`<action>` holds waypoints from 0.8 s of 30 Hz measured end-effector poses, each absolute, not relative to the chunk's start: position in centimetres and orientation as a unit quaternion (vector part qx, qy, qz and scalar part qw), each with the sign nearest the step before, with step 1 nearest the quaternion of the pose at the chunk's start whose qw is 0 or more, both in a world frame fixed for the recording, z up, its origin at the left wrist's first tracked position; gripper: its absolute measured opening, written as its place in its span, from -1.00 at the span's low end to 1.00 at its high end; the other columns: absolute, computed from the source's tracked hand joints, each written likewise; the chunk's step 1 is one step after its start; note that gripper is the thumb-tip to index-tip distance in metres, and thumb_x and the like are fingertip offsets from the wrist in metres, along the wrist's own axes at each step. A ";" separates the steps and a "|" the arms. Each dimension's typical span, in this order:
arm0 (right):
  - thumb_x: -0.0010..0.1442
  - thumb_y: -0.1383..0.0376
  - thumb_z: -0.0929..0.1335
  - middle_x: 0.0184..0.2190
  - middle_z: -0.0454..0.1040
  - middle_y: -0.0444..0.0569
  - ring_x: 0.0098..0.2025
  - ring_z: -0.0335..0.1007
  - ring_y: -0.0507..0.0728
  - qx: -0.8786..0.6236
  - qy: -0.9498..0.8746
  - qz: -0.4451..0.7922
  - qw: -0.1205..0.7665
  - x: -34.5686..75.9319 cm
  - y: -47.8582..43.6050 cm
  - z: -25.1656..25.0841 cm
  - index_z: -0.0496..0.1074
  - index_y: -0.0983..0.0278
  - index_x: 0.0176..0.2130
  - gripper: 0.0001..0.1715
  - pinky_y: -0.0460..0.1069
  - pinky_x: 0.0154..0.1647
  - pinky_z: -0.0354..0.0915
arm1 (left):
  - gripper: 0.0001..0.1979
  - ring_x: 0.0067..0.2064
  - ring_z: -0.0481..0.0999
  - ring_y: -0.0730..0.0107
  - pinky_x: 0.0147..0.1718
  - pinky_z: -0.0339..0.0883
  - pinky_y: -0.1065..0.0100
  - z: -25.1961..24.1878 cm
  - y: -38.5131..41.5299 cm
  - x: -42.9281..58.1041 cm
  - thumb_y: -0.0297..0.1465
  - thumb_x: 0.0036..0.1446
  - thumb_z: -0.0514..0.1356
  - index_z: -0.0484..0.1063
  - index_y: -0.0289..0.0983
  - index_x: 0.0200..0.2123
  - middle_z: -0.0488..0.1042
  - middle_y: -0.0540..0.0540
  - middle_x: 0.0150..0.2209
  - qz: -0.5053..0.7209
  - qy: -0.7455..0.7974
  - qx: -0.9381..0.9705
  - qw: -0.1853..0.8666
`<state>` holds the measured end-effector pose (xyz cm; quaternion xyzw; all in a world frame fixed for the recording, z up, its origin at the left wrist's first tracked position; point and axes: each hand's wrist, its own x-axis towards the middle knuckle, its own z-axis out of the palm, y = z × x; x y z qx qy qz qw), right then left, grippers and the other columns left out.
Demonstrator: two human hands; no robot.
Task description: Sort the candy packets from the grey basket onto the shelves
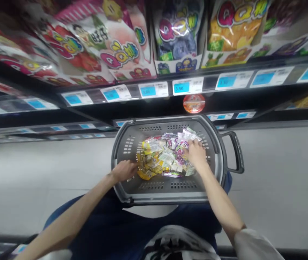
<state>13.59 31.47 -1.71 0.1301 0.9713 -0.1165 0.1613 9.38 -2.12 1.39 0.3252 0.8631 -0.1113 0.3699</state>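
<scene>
A grey plastic shopping basket (167, 198) sits between my knees, holding a heap of small candy packets. My left hand (125, 170) reaches over its left end, fingers curled together at the edge of a yellow candy packet (145, 174); the fingertips are partly hidden. At the right side of the heap, my right hand (197, 155) has its thumb and fingers around a purple-and-white candy packet (181, 148). Whitish packets (169, 156) lie in the middle of the heap, between the two hands.
Ahead stands a shelf with large gummy candy bags (123, 45) in display boxes, and price tags (188, 86) along its edge. A round orange label (194, 103) hangs beneath. The basket's handle (235, 151) sticks out to the right. Pale floor tiles (278, 162) surround the basket.
</scene>
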 end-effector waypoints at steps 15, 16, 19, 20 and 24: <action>0.24 0.28 0.41 -0.02 0.47 0.12 0.09 0.36 0.34 0.055 0.985 -0.076 0.142 13.1 31.4 -3.0 0.48 0.26 0.03 -0.66 0.12 0.06 0.26 | -0.69 -0.18 0.65 0.07 -0.18 0.47 0.18 4.6 0.7 9.9 -0.53 0.28 0.02 0.47 -0.36 0.00 0.61 -0.33 -0.20 -0.076 0.867 0.391 0.299; 0.23 0.29 0.42 -0.02 0.46 0.11 0.06 0.37 0.32 0.048 0.986 -0.085 0.134 13.1 31.2 -3.1 0.47 0.25 0.05 -0.63 0.12 0.05 0.27 | -0.69 -0.18 0.65 0.06 -0.20 0.47 0.18 5.1 1.1 10.1 -0.53 0.29 0.02 0.48 -0.37 -0.01 0.61 -0.33 -0.20 -0.089 0.867 0.388 0.298; 0.19 0.31 0.44 0.03 0.42 0.12 0.02 0.38 0.28 0.043 0.985 -0.119 0.116 13.2 31.0 -3.7 0.43 0.26 0.11 -0.52 0.10 0.06 0.29 | -0.69 -0.15 0.65 0.02 -0.23 0.46 0.19 6.3 2.8 10.5 -0.47 0.32 0.00 0.47 -0.38 0.00 0.60 -0.36 -0.17 -0.096 0.878 0.377 0.279; 0.19 0.31 0.44 0.04 0.40 0.12 0.03 0.38 0.28 0.043 0.984 -0.128 0.113 13.2 31.0 -3.9 0.44 0.28 0.10 -0.53 0.10 0.07 0.29 | -0.68 -0.13 0.64 0.01 -0.24 0.46 0.19 6.6 3.5 10.5 -0.46 0.33 -0.01 0.47 -0.39 0.01 0.60 -0.37 -0.16 -0.093 0.885 0.371 0.264; 0.17 0.34 0.44 0.03 0.39 0.13 0.07 0.33 0.29 0.039 0.983 -0.145 0.110 13.1 31.3 -4.9 0.51 0.34 0.02 -0.61 0.09 0.16 0.25 | -0.68 -0.10 0.61 0.03 -0.20 0.42 0.21 6.2 6.1 10.1 -0.46 0.32 0.02 0.46 -0.38 0.03 0.59 -0.36 -0.14 -0.067 0.887 0.394 0.232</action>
